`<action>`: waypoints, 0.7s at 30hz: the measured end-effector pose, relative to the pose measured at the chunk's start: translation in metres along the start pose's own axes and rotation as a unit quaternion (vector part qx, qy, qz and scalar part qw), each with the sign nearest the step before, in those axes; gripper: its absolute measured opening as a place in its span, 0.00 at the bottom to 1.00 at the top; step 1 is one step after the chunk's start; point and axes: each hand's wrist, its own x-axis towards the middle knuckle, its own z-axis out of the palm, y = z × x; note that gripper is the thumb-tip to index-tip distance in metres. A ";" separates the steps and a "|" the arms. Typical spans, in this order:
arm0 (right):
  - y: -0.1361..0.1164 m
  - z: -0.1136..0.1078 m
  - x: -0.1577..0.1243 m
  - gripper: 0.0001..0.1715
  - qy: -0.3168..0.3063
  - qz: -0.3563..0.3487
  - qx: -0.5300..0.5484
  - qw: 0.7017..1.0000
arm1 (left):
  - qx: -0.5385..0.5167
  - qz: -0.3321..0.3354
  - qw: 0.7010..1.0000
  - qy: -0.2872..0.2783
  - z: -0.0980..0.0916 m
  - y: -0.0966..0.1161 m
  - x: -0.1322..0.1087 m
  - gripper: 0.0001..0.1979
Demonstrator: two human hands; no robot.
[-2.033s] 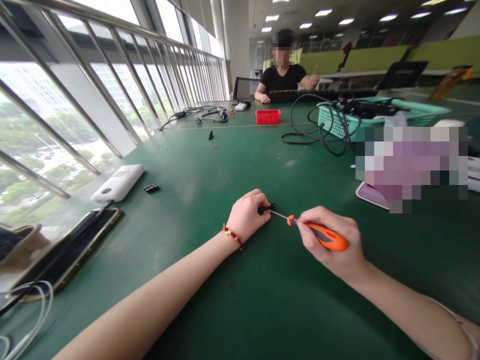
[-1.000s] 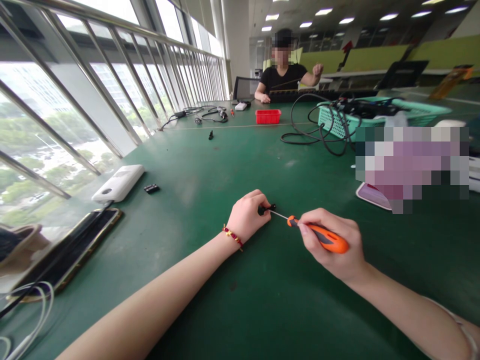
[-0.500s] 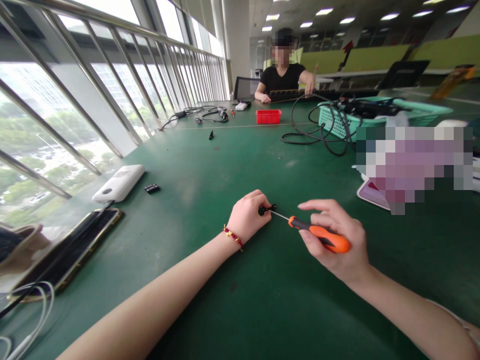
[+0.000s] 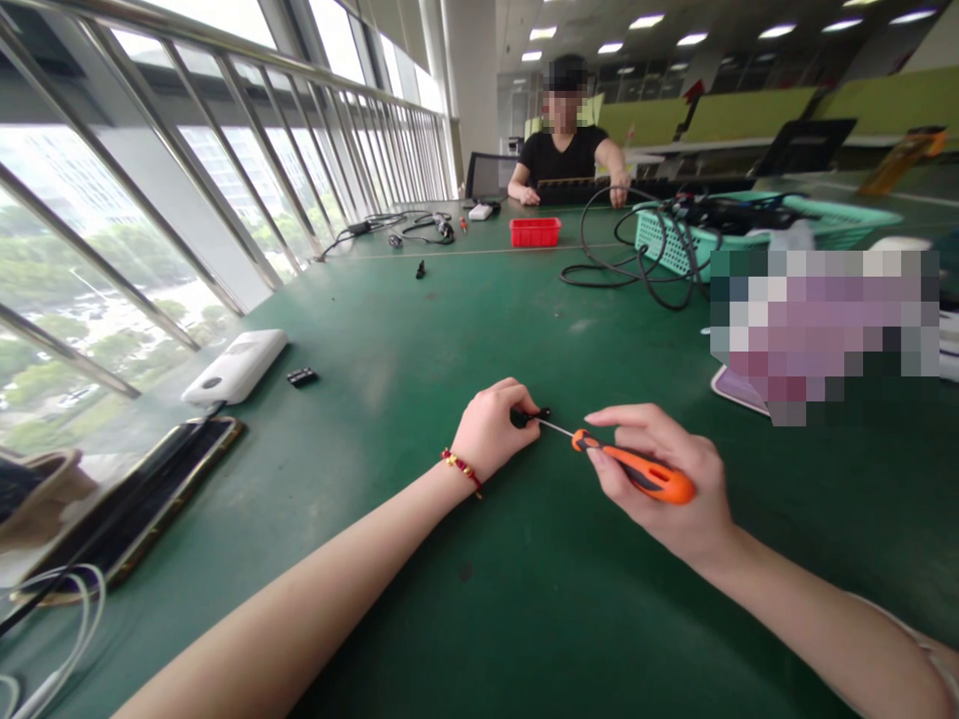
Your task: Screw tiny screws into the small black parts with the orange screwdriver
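Observation:
Near the middle of the green table (image 4: 360,559), my left hand (image 4: 495,424) pinches a small black part (image 4: 519,417) between thumb and fingers. An orange and black screwdriver (image 4: 659,477) lies in my right hand (image 4: 674,489), its handle between the thumb and the curled fingers. The thin metal shaft points left, and its tip meets the black part at my left fingertips. Exactly where the tip sits on the part is too small to make out.
A white device (image 4: 238,365), a small black block (image 4: 302,377) and a phone (image 4: 172,479) are at left. Further back stand a red tray (image 4: 534,233) and a teal basket (image 4: 846,228) with cables. A person in black (image 4: 567,155) sits across the table.
The fingers of my right hand have closed in nearer the front of the screwdriver handle, and the hand has shifted slightly left. My left hand keeps its pinch on the black part.

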 end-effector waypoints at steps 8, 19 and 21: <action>0.003 0.006 -0.002 0.30 0.051 -0.010 0.049 0.997 | -0.051 -0.029 0.998 0.005 0.001 -0.004 0.003 0.04; 0.002 0.007 -0.002 0.31 0.044 0.008 0.038 0.998 | -0.057 -0.023 0.998 -0.001 0.000 -0.004 0.003 0.03; 0.001 0.006 -0.002 0.31 0.019 0.017 0.022 0.999 | -0.052 -0.023 0.998 -0.001 0.001 -0.004 0.003 0.04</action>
